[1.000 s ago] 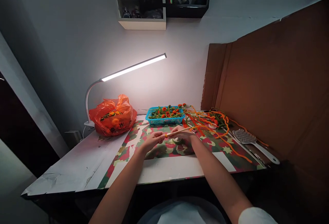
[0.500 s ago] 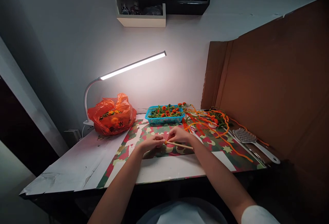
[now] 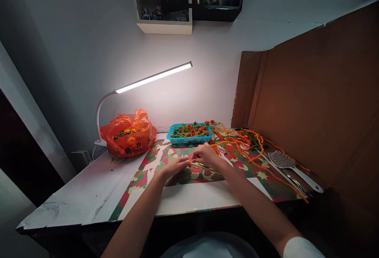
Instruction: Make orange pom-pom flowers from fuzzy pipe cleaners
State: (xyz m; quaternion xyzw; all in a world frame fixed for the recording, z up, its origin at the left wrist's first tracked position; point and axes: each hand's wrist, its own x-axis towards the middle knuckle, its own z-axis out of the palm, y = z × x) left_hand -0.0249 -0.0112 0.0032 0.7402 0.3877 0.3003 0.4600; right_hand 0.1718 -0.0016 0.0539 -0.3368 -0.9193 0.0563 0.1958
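In the head view, my left hand [image 3: 175,167] is closed at the fingertips around the end of a thin pale stick [image 3: 201,166]. A small orange fuzzy bit [image 3: 190,163] shows at that end, between the two hands. My right hand [image 3: 206,156] has its fingers bent in a pinch right beside it, above the stick. What those fingers hold is too small and hidden to make out. The stick's other end runs rightward beneath my right wrist. Long orange fuzzy pipe cleaners [image 3: 237,142] lie loose to the right of my hands.
A blue basket [image 3: 189,141] of orange flowers on green stems stands at the back. To its left sit an orange plastic bag [image 3: 130,143] and a lit desk lamp [image 3: 154,77]. A hairbrush [image 3: 296,167] lies right, near a brown cardboard panel [image 3: 314,92]. Shelves [image 3: 166,27] hang above.
My right hand has risen slightly, and the stick lies more under it. One orange pipe cleaner's end at the right has shifted toward the front edge. The view has tilted a little.
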